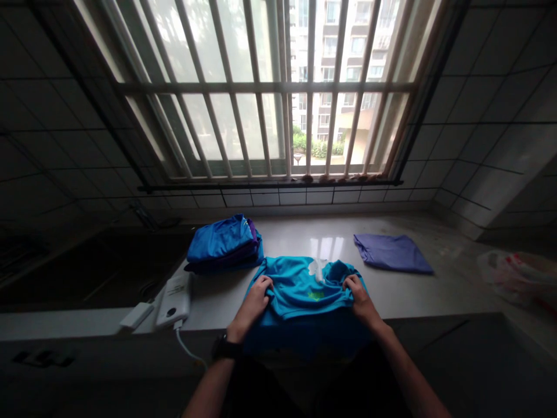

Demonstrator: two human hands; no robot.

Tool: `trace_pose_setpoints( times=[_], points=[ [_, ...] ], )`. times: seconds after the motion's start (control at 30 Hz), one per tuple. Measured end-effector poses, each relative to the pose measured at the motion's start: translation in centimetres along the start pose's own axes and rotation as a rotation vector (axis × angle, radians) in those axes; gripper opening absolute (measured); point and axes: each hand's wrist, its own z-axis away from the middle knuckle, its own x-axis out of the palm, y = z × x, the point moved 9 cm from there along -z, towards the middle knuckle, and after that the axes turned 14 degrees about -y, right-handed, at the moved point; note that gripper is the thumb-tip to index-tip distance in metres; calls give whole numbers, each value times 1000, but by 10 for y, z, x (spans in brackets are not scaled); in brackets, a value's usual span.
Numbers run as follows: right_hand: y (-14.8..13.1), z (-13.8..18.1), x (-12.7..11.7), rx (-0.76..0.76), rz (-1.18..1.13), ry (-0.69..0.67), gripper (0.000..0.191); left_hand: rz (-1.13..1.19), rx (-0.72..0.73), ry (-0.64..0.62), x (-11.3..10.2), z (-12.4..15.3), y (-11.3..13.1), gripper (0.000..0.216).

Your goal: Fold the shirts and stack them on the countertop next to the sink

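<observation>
A turquoise garment (pixel 291 284) with a white and a green print lies partly bunched on the counter, and part of it hangs over the front edge. My left hand (pixel 260 293) is closed on its left side, fingers pinching the cloth. On the opposite side, my right hand (pixel 357 292) grips the fabric near a bunched fold. To the left sits a stack of folded blue and purple clothes (pixel 224 244). A folded violet cloth (pixel 391 253) lies flat to the right.
A white power bank (pixel 174 299) with a cable (pixel 189 351) and a small white box (pixel 136 316) lie near the counter's (pixel 300 229) front edge. The dark sink (pixel 100 267) is at left. A plastic bag (pixel 517 276) stands at right, and a barred window (pixel 261 87) is behind.
</observation>
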Motion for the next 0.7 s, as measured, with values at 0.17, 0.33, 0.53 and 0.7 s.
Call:
trace_pose_setpoints(
  times=[0.17,0.33,0.53,0.7],
  points=[
    [-13,-56,-48,87,86,-35,9,46,-55,150,-53,-35,21,29],
    [-64,5,-91,-111,20,181,9,243,95,341,-82,34,34,9],
    [-34,111,-13,109,0,85,12,149,26,42,8,103,0,22],
    [-16,121,14,244,122,149,10,76,-45,-50,37,89,-14,21]
  ],
)
